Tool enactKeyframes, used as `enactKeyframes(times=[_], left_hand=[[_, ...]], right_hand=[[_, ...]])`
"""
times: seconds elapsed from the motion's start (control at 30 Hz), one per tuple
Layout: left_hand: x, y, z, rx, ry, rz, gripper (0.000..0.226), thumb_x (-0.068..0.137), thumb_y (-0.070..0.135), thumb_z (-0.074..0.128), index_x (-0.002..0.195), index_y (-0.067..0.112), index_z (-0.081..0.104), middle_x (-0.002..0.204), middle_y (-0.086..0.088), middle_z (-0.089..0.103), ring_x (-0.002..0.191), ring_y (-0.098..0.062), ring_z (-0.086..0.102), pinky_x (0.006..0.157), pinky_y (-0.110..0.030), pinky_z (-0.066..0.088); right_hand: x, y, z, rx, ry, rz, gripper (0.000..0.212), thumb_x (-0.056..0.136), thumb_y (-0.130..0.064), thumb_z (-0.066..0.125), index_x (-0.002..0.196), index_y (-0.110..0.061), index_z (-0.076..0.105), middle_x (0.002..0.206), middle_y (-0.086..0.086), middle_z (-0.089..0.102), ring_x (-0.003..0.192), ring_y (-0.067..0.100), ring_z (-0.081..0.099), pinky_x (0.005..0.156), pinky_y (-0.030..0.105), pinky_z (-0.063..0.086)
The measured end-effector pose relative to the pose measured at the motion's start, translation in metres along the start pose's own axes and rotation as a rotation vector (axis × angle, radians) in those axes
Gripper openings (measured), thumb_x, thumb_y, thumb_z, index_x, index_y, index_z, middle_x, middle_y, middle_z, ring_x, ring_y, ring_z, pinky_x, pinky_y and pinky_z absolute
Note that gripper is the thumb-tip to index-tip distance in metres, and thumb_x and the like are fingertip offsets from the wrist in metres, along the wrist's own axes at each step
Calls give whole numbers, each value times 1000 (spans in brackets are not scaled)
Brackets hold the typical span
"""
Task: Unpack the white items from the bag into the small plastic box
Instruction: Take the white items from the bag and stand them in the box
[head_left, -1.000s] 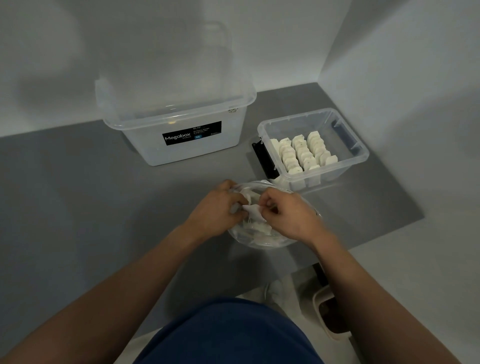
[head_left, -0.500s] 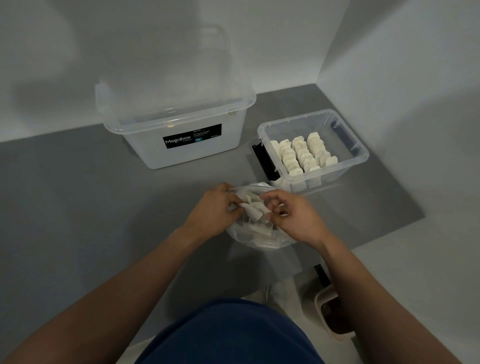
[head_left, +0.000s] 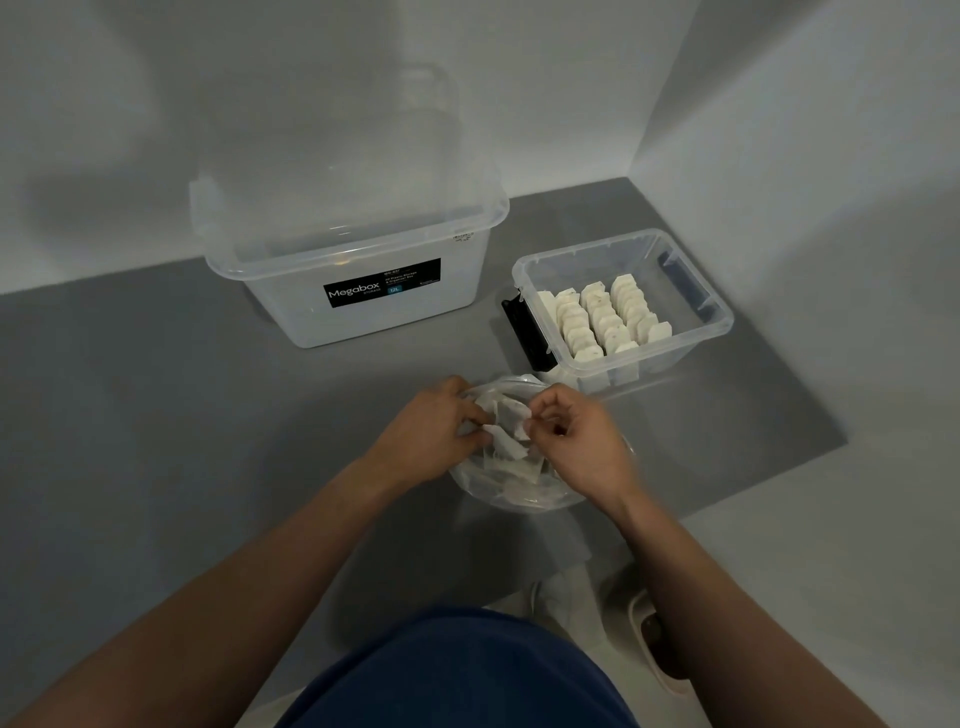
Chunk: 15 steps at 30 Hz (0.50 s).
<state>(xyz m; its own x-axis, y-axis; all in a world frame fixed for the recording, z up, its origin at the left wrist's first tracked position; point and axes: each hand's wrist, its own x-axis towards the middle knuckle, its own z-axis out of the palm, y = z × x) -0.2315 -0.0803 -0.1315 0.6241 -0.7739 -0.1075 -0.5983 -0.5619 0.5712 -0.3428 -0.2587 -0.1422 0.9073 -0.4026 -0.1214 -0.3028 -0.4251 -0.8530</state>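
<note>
A clear plastic bag (head_left: 519, 493) with several white items in it lies on the grey mat in front of me. My left hand (head_left: 431, 431) grips the bag's left edge and a few white items (head_left: 506, 421) bunched at its mouth. My right hand (head_left: 576, 441) pinches the right side of that same bunch with thumb and forefinger. Behind and to the right stands the small plastic box (head_left: 701, 332), clear and lidless, with three neat rows of white items (head_left: 602, 317) standing in it.
A large lidded clear box (head_left: 353, 270) labelled Megabox stands at the back left against the wall. A black object (head_left: 522, 332) leans at the small box's left side. Walls close the back and right. A slipper (head_left: 654, 644) lies on the floor by my right arm.
Both hands have lifted a bunch of white items up at the bag's mouth. My right hand has opened slightly and shifted right, now pinching the bunch with fingertips.
</note>
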Motion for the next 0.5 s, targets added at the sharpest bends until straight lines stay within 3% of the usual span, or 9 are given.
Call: enactKeyframes(times=[0.13, 0.3, 0.4, 0.5], left_hand=[[-1, 1, -2, -12, 1, 22, 18, 87, 32, 71, 103, 30, 78, 114, -7, 57, 92, -23, 61, 82, -33, 50], [1, 2, -2, 5, 9, 32, 18, 87, 31, 70, 103, 28, 77, 117, -9, 57, 96, -25, 61, 84, -31, 50], [1, 1, -2, 13, 7, 40, 19, 87, 32, 70, 104, 29, 77, 119, -8, 57, 95, -23, 62, 83, -33, 52], [1, 0, -2, 5, 19, 30, 19, 86, 29, 71, 104, 27, 77, 120, -7, 58, 95, -23, 63, 83, -30, 51]], right_hand=[[-3, 0, 0, -60, -15, -66, 36, 87, -15, 67, 110, -41, 61, 98, -15, 69, 87, 9, 69, 75, 39, 60], [-8, -6, 0, -33, -88, -127, 21, 87, -6, 71, 102, -20, 72, 97, -11, 72, 89, 3, 66, 75, 12, 50], [-10, -9, 3, 10, -102, -118, 14, 90, -19, 73, 103, -22, 71, 97, -9, 72, 89, 8, 69, 81, 25, 58], [-8, -7, 5, 33, -58, -68, 5, 91, -33, 69, 93, -29, 68, 89, -7, 74, 77, 14, 71, 77, 46, 60]])
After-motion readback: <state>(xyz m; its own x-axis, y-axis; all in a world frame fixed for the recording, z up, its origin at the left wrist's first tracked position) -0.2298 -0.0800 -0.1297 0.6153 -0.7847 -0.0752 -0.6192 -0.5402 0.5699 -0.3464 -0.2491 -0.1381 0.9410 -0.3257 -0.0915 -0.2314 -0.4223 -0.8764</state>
